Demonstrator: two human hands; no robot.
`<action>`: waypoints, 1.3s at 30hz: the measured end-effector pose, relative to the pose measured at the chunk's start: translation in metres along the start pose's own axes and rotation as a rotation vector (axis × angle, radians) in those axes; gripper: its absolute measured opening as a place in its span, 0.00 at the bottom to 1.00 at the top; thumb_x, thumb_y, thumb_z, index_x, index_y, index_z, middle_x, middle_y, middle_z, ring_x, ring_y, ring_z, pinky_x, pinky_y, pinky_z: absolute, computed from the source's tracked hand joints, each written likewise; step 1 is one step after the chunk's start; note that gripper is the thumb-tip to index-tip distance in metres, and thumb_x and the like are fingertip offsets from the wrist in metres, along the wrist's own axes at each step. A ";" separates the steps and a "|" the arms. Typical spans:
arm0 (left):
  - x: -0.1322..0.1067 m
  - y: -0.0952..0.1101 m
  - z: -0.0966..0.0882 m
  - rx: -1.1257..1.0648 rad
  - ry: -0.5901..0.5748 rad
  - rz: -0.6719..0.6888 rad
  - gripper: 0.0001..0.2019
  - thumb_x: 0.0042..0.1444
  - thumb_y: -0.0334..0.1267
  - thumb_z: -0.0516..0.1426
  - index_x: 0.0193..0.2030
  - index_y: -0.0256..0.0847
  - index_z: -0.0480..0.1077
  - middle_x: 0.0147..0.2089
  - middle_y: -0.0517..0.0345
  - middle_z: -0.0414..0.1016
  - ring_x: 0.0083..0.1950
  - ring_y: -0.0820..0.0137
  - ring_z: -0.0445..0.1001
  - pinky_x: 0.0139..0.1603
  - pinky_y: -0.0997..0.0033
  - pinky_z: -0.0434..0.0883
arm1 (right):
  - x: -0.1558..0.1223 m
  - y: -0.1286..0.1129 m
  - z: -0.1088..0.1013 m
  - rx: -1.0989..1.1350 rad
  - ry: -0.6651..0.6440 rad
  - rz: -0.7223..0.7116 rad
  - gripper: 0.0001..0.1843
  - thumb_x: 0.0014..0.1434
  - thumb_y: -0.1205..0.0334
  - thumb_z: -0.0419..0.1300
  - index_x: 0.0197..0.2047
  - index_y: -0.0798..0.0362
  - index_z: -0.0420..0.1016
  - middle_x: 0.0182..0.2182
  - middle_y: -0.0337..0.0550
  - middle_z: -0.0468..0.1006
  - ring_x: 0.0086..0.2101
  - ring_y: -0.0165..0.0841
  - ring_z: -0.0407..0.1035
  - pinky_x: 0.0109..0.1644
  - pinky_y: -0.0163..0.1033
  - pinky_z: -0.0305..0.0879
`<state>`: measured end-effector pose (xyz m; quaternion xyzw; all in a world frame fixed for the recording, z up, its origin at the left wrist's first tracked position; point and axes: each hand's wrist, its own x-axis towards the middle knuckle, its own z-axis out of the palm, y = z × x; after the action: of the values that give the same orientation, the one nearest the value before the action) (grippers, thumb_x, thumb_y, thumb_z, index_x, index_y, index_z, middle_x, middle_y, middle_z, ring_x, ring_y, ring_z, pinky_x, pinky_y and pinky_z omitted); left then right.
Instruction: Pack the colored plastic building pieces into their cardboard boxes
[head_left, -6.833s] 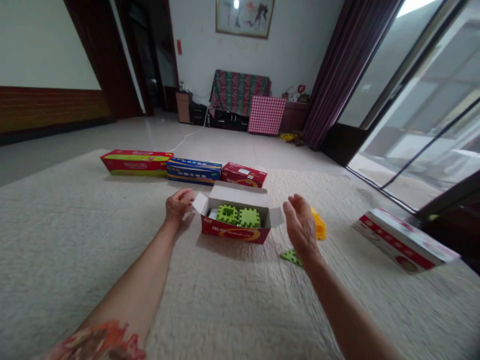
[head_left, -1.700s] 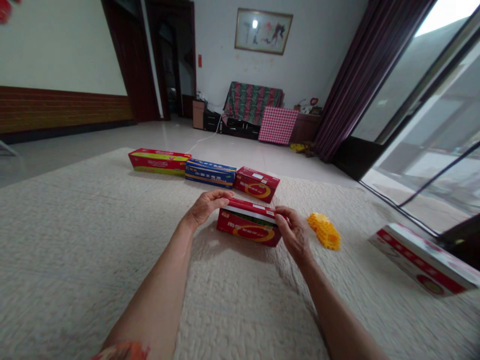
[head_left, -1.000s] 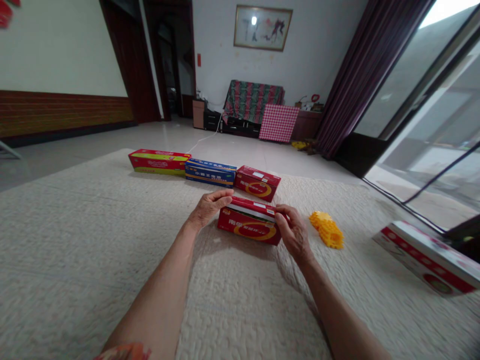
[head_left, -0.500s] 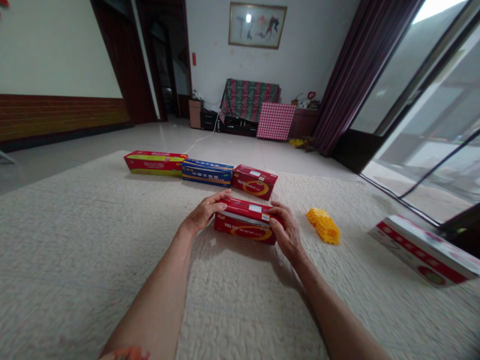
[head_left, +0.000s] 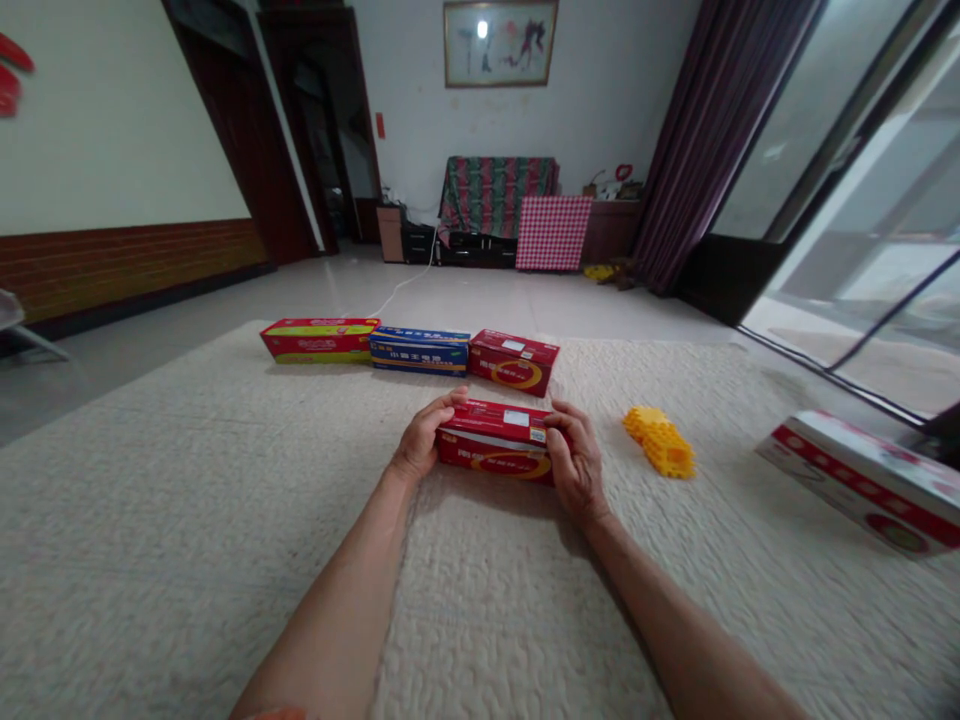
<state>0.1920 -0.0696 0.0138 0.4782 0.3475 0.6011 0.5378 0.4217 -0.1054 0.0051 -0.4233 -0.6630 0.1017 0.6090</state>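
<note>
Between my two hands, a red cardboard box (head_left: 495, 440) with a white label on top sits on the cream quilted cover (head_left: 465, 620). My left hand (head_left: 429, 437) grips its left end, thumb at the top edge. At the right end, my right hand (head_left: 576, 455) is closed round the corner, its thumb on the front. Just behind stands a row of boxes with ends close together: a red and green box (head_left: 322, 342), a blue box (head_left: 418, 352) and a second red box (head_left: 514, 362). A gap separates the held box from this row.
Yellow interlocking plastic pieces (head_left: 660, 442) lie right of my right hand. A white and red box (head_left: 862, 480) rests at the far right. Beyond the cover, a tiled floor (head_left: 300, 290) with a white cable (head_left: 401, 287) reaches a cloth-draped cabinet (head_left: 495, 205).
The view has shifted and tilted slightly. Both hands stay on the red box, and my left hand sits closer against its end. The row of boxes has not visibly been moved.
</note>
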 end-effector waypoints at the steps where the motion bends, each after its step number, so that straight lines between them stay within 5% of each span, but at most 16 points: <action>1: 0.000 -0.002 0.000 -0.004 0.008 0.009 0.14 0.48 0.38 0.58 0.41 0.42 0.79 0.59 0.54 0.75 0.64 0.58 0.67 0.65 0.60 0.61 | 0.000 0.000 0.000 0.008 0.006 -0.002 0.08 0.64 0.59 0.53 0.43 0.50 0.71 0.53 0.50 0.70 0.54 0.41 0.65 0.60 0.53 0.59; 14: -0.002 -0.002 0.003 -0.040 0.035 0.004 0.19 0.46 0.35 0.58 0.47 0.42 0.79 0.55 0.55 0.78 0.58 0.59 0.71 0.58 0.63 0.66 | 0.003 0.000 0.001 0.105 0.001 0.059 0.09 0.58 0.67 0.51 0.38 0.50 0.71 0.52 0.48 0.70 0.52 0.41 0.66 0.57 0.51 0.63; 33: 0.003 -0.004 -0.007 -0.250 -0.033 -0.136 0.24 0.45 0.35 0.63 0.53 0.42 0.74 0.52 0.53 0.79 0.47 0.62 0.78 0.47 0.66 0.72 | 0.001 0.003 -0.002 0.068 -0.047 0.047 0.09 0.62 0.63 0.49 0.44 0.49 0.69 0.54 0.49 0.68 0.55 0.42 0.63 0.59 0.54 0.61; 39: 0.006 -0.003 -0.006 -0.265 0.024 -0.169 0.21 0.48 0.41 0.63 0.50 0.39 0.75 0.50 0.50 0.80 0.48 0.61 0.78 0.47 0.66 0.72 | 0.016 -0.012 -0.024 -0.152 -0.264 -0.076 0.11 0.62 0.60 0.53 0.48 0.49 0.68 0.59 0.51 0.65 0.58 0.45 0.62 0.60 0.55 0.59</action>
<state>0.1875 -0.0628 0.0107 0.3650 0.3108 0.6000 0.6405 0.4394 -0.1114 0.0301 -0.4259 -0.7586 0.0828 0.4861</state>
